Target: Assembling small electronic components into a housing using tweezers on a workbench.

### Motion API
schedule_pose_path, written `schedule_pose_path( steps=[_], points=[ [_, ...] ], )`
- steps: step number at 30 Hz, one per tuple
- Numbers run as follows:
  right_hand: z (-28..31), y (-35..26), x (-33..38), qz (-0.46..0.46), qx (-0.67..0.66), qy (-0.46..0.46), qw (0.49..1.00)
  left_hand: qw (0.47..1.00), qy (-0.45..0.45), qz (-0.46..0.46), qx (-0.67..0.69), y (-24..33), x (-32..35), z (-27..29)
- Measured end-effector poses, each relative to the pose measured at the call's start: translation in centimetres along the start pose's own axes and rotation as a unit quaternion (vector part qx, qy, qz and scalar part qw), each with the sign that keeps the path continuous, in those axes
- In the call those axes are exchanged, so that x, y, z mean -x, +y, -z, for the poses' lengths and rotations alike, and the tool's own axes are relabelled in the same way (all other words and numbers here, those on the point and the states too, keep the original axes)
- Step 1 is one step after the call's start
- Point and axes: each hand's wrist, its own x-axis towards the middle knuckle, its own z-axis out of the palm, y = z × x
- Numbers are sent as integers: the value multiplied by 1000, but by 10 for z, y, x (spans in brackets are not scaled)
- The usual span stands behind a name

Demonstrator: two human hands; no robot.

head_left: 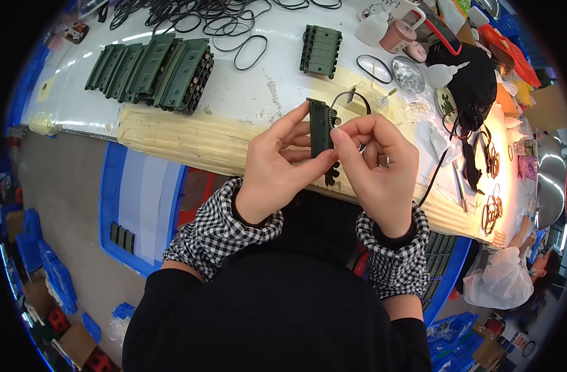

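We hold the dark green toothed strip [321, 133] upright above the worktop [246, 99] edge, our left hand [277, 167] pinching its lower half and our right hand [376, 161] pinching its right edge. A black rubber loop [348, 99] arcs just above the grip. We judge it best to keep the left pinch firm while the right fingertips seat the loop tooth by tooth.

1. The green part [321, 133] is covered along its middle by the fingers of both hands.
2. The black band [352, 97] disappears behind the right hand [379, 164].
3. Far rubber bands [203, 15] are cut off by the picture's top edge.
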Motion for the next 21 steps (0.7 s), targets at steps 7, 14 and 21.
schedule_pose_path(
  steps=[7, 14, 21],
  points=[
    [-1, -1, -1, 56, 50, 15, 997, 993, -57, 56, 91, 3, -1, 3],
    [0, 2, 2, 54, 72, -15, 996, 993, -62, 51, 81, -4, -2, 6],
    [24, 2, -10, 193, 77, 85, 974, 982, -115, 121, 89, 10, -4, 7]
  ],
)
